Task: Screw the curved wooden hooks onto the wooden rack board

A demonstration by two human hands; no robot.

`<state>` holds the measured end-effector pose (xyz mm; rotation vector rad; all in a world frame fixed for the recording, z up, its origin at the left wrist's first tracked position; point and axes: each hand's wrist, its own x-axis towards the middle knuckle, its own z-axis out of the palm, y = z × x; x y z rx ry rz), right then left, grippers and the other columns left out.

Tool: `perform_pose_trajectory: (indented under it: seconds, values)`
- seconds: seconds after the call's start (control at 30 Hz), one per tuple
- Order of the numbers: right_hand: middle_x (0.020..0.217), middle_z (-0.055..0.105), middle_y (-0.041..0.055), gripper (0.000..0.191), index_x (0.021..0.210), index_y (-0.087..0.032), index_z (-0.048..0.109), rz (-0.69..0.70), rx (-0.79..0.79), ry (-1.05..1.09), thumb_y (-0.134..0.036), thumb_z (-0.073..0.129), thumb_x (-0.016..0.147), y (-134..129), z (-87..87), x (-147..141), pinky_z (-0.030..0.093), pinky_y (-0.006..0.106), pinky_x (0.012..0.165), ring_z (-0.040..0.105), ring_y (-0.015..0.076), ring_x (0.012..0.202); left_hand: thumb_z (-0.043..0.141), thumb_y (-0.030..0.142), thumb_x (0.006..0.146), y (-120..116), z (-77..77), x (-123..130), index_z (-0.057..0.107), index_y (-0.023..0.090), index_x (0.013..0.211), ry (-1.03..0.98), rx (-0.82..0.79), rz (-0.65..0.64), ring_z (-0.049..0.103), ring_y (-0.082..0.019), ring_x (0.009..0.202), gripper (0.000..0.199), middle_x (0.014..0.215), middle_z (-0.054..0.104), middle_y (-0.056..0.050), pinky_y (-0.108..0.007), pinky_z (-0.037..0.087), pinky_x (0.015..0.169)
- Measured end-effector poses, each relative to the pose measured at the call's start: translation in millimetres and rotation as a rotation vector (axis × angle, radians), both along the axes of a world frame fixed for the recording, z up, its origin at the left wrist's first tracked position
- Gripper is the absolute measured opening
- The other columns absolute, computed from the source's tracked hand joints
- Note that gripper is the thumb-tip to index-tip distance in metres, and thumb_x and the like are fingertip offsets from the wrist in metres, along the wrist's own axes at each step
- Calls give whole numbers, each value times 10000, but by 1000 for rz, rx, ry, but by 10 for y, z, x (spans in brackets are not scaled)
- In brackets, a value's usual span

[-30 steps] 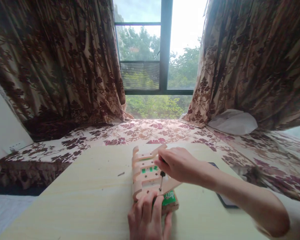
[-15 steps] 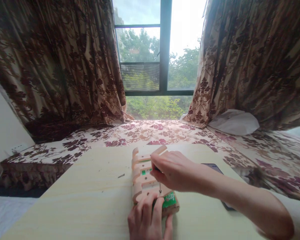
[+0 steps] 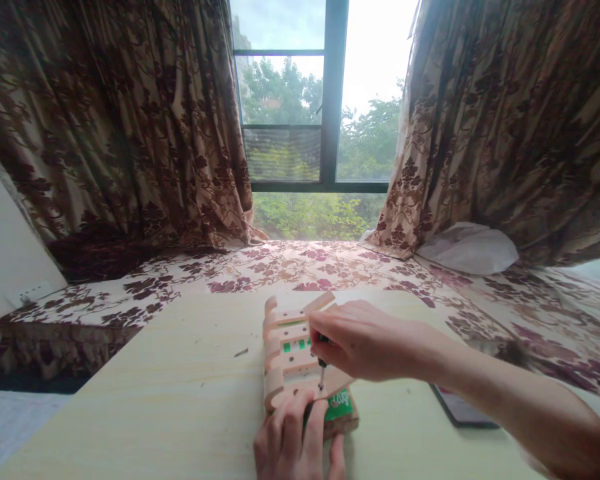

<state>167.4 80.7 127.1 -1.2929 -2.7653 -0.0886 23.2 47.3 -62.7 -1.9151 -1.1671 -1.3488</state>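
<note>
A pale wooden piece (image 3: 300, 360) with curved ends and several screws lies over a green and brown box (image 3: 341, 413) near the middle of the table. My right hand (image 3: 353, 340) is closed round a screwdriver (image 3: 322, 375), whose shaft points down at a screw near the wooden piece's front edge. At that front edge, the fingers of my left hand (image 3: 297, 433) are spread, pressing on the wooden piece and the box. My left palm partly hides the near side of both.
A dark phone (image 3: 463, 408) lies on the table (image 3: 180, 400) under my right forearm. Left of the wooden piece is a small dark sliver (image 3: 241, 353). Beyond the table are floral cloth (image 3: 305, 267), a white bag (image 3: 470, 248), curtains and a window.
My right hand has shifted slightly right and turned, showing more of the screwdriver. The forearm sits lower, covering the phone differently. My left hand is nearly unmoved.
</note>
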Motion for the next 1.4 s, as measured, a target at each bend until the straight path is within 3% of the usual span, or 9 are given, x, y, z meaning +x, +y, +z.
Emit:
perform_pose_trajectory:
  seconds: [0.17,0.4,0.5,0.77,0.9,1.07,1.2,1.4]
  values:
    - [731,661,59,211,835,-162,601,-88,13,24,-297,444,876,17,-6,-14,231,264,504,542,141,601,554,270,786,12,7,-8,650,256,958,19,15,27,585,-200,900,198,966,684,-21,-344,395,794]
    - [745,647,26,136,868,-195,611,45,-72,20,-247,490,834,-37,159,58,265,238,530,508,121,625,549,274,786,2,9,-6,648,266,963,18,-2,32,589,-205,909,203,974,682,-17,-345,401,799]
    - [757,650,41,169,836,-179,585,55,-70,22,-241,433,875,-36,111,48,260,247,533,499,123,628,558,279,789,0,5,-6,650,259,966,18,3,24,589,-203,912,200,971,684,-22,-344,404,803]
    - [702,628,48,227,817,-161,570,-113,23,84,-312,424,905,31,-99,24,212,264,520,457,118,571,567,255,787,-5,1,-2,646,245,969,-16,-16,-20,586,-213,934,199,986,680,-31,-353,402,816]
    - [693,618,16,144,844,-189,616,-34,-25,98,-312,542,831,18,36,74,231,240,529,450,110,587,578,249,778,-27,27,4,647,248,990,-26,-37,-34,584,-217,964,223,1010,675,-35,-353,404,833]
    - [715,622,22,146,818,-184,602,81,-66,54,-215,466,863,-7,127,90,246,238,534,461,110,608,584,284,775,-3,18,-48,651,256,980,66,13,25,592,-203,920,217,980,682,-25,-336,404,809]
    - [724,626,29,172,870,-178,585,26,-27,58,-266,441,901,8,29,48,236,252,525,480,117,605,617,296,746,31,18,-134,650,249,997,198,54,10,597,-189,911,258,980,684,-20,-312,409,804]
    - [720,643,54,225,818,-157,592,-78,31,39,-299,440,904,37,-24,-17,225,257,514,486,118,579,628,293,744,13,36,-106,647,253,1011,166,21,6,590,-190,937,270,1007,678,-24,-314,405,816]
